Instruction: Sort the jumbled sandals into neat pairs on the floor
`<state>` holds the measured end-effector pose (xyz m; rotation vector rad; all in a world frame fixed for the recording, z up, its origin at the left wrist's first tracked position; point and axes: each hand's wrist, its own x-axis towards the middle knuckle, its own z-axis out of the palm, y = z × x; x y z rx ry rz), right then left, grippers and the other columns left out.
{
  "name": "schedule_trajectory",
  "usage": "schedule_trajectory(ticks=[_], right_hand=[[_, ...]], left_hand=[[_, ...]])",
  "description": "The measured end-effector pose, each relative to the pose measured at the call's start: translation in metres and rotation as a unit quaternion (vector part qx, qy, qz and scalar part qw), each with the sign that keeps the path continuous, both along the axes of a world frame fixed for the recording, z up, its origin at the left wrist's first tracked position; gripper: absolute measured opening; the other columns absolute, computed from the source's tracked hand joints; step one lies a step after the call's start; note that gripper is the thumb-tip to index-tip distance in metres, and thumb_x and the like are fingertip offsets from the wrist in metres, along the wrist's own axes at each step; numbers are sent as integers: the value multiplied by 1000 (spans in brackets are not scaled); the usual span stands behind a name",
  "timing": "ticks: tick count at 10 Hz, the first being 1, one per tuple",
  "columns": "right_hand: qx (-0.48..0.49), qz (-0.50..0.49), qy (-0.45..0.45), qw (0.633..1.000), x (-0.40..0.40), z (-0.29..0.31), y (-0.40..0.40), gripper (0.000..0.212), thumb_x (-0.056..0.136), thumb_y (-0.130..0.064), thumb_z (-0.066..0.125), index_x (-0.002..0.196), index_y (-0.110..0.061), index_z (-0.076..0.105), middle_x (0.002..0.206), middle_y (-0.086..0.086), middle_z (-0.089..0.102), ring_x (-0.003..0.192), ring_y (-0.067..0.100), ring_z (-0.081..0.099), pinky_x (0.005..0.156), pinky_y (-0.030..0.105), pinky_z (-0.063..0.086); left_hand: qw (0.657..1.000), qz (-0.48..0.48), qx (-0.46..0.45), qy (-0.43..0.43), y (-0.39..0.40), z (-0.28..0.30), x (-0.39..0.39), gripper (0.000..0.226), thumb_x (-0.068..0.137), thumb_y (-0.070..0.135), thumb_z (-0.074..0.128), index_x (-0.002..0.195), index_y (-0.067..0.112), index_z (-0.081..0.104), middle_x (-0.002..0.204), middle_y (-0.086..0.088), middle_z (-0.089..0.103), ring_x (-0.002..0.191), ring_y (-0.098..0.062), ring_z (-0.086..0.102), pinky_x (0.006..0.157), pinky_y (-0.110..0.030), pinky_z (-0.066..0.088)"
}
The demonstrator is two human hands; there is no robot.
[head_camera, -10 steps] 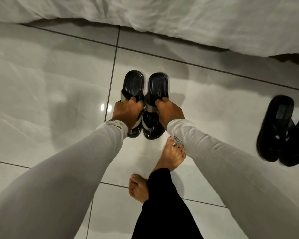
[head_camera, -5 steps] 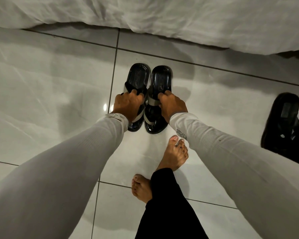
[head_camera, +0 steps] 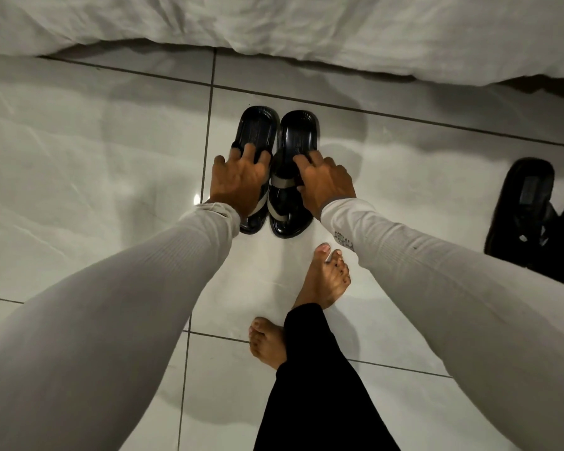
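Observation:
Two glossy black sandals with grey straps lie side by side on the white tiled floor, toes pointing toward me. My left hand (head_camera: 238, 180) rests flat on the left sandal (head_camera: 258, 125), its fingers spread over the strap. The strap of the right sandal (head_camera: 298, 131) is pinched between the thumb and fingers of my right hand (head_camera: 326, 183). The two sandals touch along their inner edges. Both hands hide the strap areas.
Two more black sandals (head_camera: 525, 206) lie overlapping at the right edge, partly cut off. A white bedsheet (head_camera: 274, 21) hangs across the top. My bare feet (head_camera: 323, 278) stand just behind the pair. Bare tiles stretch to the left.
The pair has slid a little away from me, toward the sheet. My left hand has gone from gripping the strap to lying flat with fingers spread.

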<state>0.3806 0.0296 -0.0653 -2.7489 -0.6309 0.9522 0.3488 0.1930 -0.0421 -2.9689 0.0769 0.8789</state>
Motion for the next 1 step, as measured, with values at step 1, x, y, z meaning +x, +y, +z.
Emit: schedule_trajectory(ticks=[1], right_hand=[[-36,-7,0,999,-6,17,-16,77,86,-31,66,152,-16,28,156,20,33,139,42,39,112,52,36]], left_hand=[[999,-6,32,10,-5,16,-6,67,94,37,53,151,14,27,151,-23,37,129,-41,45,102,-55,40]])
